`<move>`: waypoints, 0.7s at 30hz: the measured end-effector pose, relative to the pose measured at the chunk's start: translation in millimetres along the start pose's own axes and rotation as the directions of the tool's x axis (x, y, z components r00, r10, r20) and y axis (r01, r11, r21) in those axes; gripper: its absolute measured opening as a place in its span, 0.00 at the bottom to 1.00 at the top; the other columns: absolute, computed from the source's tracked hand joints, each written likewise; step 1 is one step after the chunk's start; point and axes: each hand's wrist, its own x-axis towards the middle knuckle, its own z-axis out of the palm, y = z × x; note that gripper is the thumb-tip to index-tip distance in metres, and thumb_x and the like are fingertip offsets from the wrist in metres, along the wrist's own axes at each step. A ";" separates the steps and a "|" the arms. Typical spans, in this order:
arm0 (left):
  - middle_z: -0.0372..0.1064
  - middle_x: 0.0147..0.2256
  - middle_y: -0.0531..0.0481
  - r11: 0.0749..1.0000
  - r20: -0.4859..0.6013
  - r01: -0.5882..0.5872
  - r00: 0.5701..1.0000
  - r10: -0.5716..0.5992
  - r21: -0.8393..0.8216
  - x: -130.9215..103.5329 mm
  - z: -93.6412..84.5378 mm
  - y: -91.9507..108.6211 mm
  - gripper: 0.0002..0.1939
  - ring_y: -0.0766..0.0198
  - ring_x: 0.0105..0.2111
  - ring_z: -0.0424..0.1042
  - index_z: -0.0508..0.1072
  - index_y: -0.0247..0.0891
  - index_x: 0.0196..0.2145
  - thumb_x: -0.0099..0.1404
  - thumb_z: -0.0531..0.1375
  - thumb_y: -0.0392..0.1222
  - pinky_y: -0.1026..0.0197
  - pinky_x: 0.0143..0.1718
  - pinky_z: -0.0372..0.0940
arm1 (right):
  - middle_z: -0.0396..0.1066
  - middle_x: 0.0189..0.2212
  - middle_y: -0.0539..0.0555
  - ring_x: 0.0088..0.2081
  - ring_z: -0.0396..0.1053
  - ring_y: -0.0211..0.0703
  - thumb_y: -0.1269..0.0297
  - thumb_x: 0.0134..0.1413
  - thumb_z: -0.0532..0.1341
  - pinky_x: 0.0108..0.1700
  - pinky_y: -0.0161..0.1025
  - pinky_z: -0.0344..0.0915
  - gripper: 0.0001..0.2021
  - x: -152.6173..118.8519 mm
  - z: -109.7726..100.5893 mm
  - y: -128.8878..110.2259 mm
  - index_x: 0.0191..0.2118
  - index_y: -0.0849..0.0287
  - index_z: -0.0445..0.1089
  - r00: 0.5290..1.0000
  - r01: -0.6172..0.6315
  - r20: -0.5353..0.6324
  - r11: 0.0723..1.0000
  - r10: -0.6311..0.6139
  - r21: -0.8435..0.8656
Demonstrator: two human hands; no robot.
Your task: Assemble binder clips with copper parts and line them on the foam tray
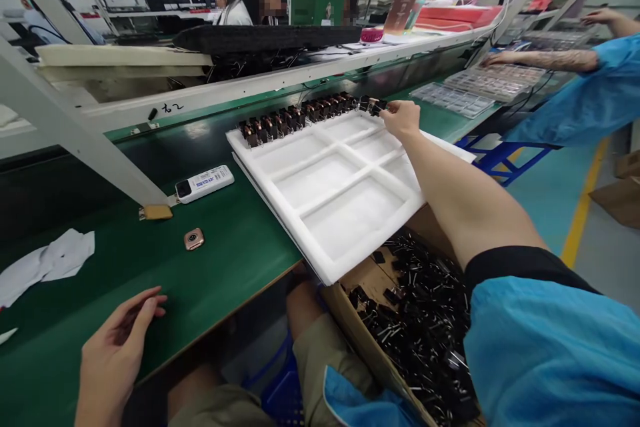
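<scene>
Black clip is pinched between thumb and fingers of the right hand, at the right end of a row of black clips lined along the far edge of the white tray. Left hand is held half-open by the green table's near edge, nothing gripped. Loose clips are piled in the cardboard box below (pink-gold gadget is parked on the table).

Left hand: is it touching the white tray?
No, the left hand is at the green table's near left part, with a clear gap between it and the white tray.
</scene>
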 end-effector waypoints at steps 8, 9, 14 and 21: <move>0.79 0.38 0.56 1.000 -0.003 -0.011 1.000 0.011 -0.004 -0.6 -0.2 3.4 0.12 0.36 0.42 0.78 0.81 0.66 0.37 0.56 0.66 0.64 0.27 0.54 0.72 | 0.75 0.47 0.69 0.52 0.71 0.64 0.63 0.60 0.62 0.60 0.56 0.64 0.20 -9.3 -14.6 -6.9 0.54 0.69 0.76 0.994 -0.106 0.010 0.993 0.105 0.057; 0.79 0.38 0.56 1.000 -0.001 -0.012 1.000 0.012 0.000 -0.3 -0.2 3.4 0.12 0.36 0.42 0.78 0.81 0.66 0.38 0.56 0.65 0.64 0.27 0.54 0.72 | 0.75 0.47 0.68 0.51 0.71 0.64 0.63 0.59 0.64 0.59 0.57 0.64 0.20 -11.6 -15.6 -7.1 0.54 0.68 0.76 0.992 -0.123 0.046 0.991 0.121 0.048; 0.79 0.37 0.54 0.999 -0.005 -0.029 1.000 0.028 -0.026 4.4 -0.1 0.2 0.13 0.37 0.40 0.78 0.82 0.64 0.38 0.56 0.66 0.63 0.29 0.49 0.74 | 0.74 0.49 0.68 0.55 0.68 0.66 0.61 0.56 0.67 0.59 0.58 0.65 0.22 -14.8 -14.2 -7.8 0.55 0.65 0.76 0.982 -0.165 0.091 0.985 0.168 -0.041; 0.80 0.38 0.55 0.998 -0.026 -0.024 0.999 0.022 -0.056 6.7 0.8 3.3 0.12 0.38 0.43 0.78 0.82 0.62 0.37 0.55 0.68 0.61 0.29 0.54 0.70 | 0.67 0.56 0.71 0.55 0.68 0.52 0.63 0.66 0.61 0.61 0.46 0.61 0.23 -74.8 -95.4 -44.8 0.60 0.73 0.64 0.996 -0.024 -0.080 0.987 0.037 0.159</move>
